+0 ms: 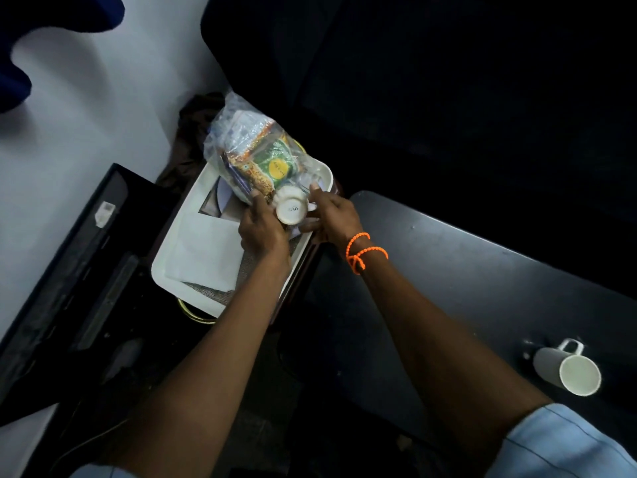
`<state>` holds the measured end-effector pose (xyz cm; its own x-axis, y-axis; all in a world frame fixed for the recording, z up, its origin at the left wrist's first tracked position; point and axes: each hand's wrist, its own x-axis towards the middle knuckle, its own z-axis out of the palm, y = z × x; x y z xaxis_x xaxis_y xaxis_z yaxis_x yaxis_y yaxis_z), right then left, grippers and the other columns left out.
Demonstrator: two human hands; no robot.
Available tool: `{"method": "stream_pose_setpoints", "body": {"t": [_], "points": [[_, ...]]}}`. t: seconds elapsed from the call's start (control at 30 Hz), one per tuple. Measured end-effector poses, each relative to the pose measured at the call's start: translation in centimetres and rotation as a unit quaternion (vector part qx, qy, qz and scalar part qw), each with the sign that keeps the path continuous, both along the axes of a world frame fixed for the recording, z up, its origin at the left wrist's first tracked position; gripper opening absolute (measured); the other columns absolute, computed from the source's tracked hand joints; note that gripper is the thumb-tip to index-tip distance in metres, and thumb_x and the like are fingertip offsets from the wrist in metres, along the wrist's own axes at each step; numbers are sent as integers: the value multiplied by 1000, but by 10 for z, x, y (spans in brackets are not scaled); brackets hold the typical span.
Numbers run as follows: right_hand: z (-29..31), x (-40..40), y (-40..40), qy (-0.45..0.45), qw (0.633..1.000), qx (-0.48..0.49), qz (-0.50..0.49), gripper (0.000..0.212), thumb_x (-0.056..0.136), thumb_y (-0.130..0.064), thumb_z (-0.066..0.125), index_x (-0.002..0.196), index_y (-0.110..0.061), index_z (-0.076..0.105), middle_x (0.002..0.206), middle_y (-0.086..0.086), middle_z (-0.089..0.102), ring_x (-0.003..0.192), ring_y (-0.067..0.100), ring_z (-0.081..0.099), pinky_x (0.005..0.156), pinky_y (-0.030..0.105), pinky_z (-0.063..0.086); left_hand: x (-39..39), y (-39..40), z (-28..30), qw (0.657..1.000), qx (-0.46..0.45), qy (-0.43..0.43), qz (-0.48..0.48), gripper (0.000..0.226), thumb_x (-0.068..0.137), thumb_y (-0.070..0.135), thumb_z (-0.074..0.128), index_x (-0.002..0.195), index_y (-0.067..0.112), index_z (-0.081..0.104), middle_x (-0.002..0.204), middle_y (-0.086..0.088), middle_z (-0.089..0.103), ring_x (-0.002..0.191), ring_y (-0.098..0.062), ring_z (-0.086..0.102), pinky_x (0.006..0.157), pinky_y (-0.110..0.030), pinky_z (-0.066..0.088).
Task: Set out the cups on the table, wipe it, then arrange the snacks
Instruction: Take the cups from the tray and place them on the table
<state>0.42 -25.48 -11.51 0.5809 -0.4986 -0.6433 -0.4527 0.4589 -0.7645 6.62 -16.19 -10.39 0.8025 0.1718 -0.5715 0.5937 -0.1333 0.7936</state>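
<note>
A white tray (179, 257) sits on a low stand left of the dark table (465, 263). On its far end lies a clear plastic bag of snack packets (262, 157). Both my hands are over the tray's right side. My left hand (262, 229) and my right hand (327, 215) together hold a small white cup (292, 210), tipped so its base faces me. An orange bead bracelet circles my right wrist. Another white mug (568, 367) stands on the table at the right, handle pointing away from me.
A white cloth or paper (206, 250) lies on the tray. A dark brown cloth (193, 132) is bunched behind the tray by the white wall. A black flat device (69, 270) lies at the left. A dark seat fills the far side.
</note>
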Motion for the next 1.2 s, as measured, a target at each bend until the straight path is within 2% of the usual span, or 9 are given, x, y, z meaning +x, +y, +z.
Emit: {"method": "stream_pose_setpoints", "body": {"t": [0.1, 0.27, 0.37, 0.47, 0.6, 0.67, 0.77, 0.9, 1.2], "points": [[4, -6, -6, -19, 1000, 5, -12, 51, 90, -61, 57, 95, -14, 74, 90, 9, 76, 67, 23, 75, 52, 29, 51, -7, -1, 6, 991, -121, 38, 50, 28, 96, 42, 70, 98, 14, 70, 104, -12, 73, 97, -32, 74, 69, -46, 66], [6, -32, -12, -14, 999, -33, -37, 53, 85, -67, 59, 90, -17, 76, 77, 1, 71, 65, 13, 67, 53, 26, 53, -24, -6, 9, 982, -184, 43, -10, 26, 88, 12, 81, 105, 9, 61, 117, -22, 73, 108, -33, 73, 89, -50, 62], [4, -56, -25, 19, 996, -71, -50, 77, 77, -80, 51, 92, -7, 72, 71, 3, 64, 62, 14, 58, 56, 29, 48, -40, -15, 4, 969, -227, 27, -92, 40, 84, -8, 77, 113, 11, 58, 102, -10, 75, 92, -19, 74, 80, -36, 61], [1, -92, -38, 43, 994, -62, -75, 76, 71, -87, 49, 89, -19, 78, 73, 2, 72, 64, 12, 62, 54, 26, 50, -66, -24, -4, 951, -185, 25, -247, 59, 80, -9, 81, 133, 2, 60, 115, -10, 75, 104, -17, 73, 94, -32, 59], [-3, -149, -51, 60, 991, -23, -117, 73, 69, -85, 52, 82, -19, 79, 80, 2, 78, 75, 18, 73, 56, 27, 53, -111, -35, -18, 897, -127, 0, -424, 56, 70, -1, 90, 123, 9, 73, 115, -7, 79, 107, -18, 73, 94, -28, 58], [-5, -180, -53, 61, 990, -13, -127, 69, 79, -79, 51, 86, -16, 78, 85, 7, 78, 75, 19, 73, 61, 29, 53, -133, -42, -26, 880, -113, -4, -462, 60, 67, -4, 90, 123, 11, 74, 114, -3, 79, 105, -14, 74, 92, -27, 58], [-10, -222, -54, 59, 986, -4, -154, 63, 95, -62, 47, 103, -7, 75, 102, 20, 75, 84, 24, 69, 71, 34, 55, -165, -53, -41, 848, -70, -26, -525, 70, 64, -7, 91, 127, 14, 69, 123, -4, 75, 114, -18, 72, 100, -36, 58], [-17, -268, -53, 66, 979, -9, -191, 61, 98, -58, 43, 112, -7, 73, 109, 20, 74, 96, 29, 71, 81, 37, 58, -209, -63, -55, 813, -16, -53, -580, 75, 61, -7, 91, 129, 15, 66, 127, -10, 71, 116, -27, 69, 102, -48, 56], [-41, -340, -50, 149, 958, -39, -241, 86, 74, -89, 42, 94, -12, 76, 88, 12, 78, 89, 33, 74, 88, 56, 57, -279, -80, -74, 757, 12, -104, -645, 68, 56, -1, 93, 119, 13, 72, 113, -2, 72, 102, -23, 71, 91, -42, 60]]}}
